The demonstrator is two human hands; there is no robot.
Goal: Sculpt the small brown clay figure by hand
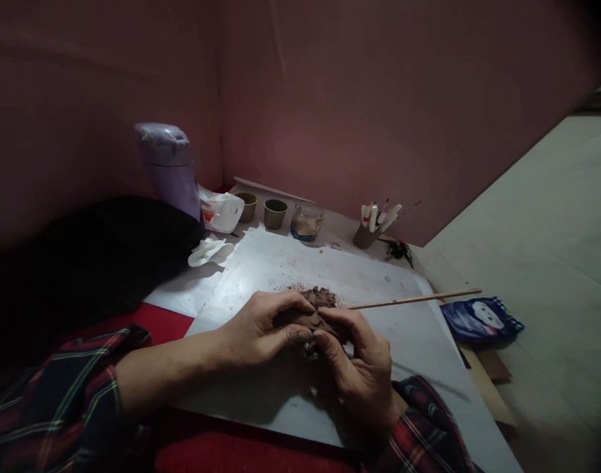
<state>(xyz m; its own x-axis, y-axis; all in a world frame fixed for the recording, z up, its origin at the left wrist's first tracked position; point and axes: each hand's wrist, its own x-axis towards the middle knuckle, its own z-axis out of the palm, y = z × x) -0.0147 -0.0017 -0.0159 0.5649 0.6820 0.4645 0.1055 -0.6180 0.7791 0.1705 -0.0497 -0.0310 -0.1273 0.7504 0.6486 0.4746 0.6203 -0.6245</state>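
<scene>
Both of my hands pinch a lump of brown clay (307, 320) just above a white sheet (359, 263). My left hand (261, 328) grips its left side between thumb and fingers, and clay is smeared on that thumb. On the other side my right hand (364, 361) closes round it, thumb near the left thumb. A pile of crumbled clay (320, 297) lies right behind the fingers. From behind the right hand a thin wooden stick (413, 301) juts to the right, casting a shadow on the sheet. Where its near end rests is hidden.
Along the back stand two small cups (275, 215), a clear container of murky liquid (307, 223) and a holder with pens (366, 235). To the left are a purple bottle (172, 171), crumpled tissue (209, 251) and a black cloth-like heap (108, 256). A blue pouch (477, 320) lies right.
</scene>
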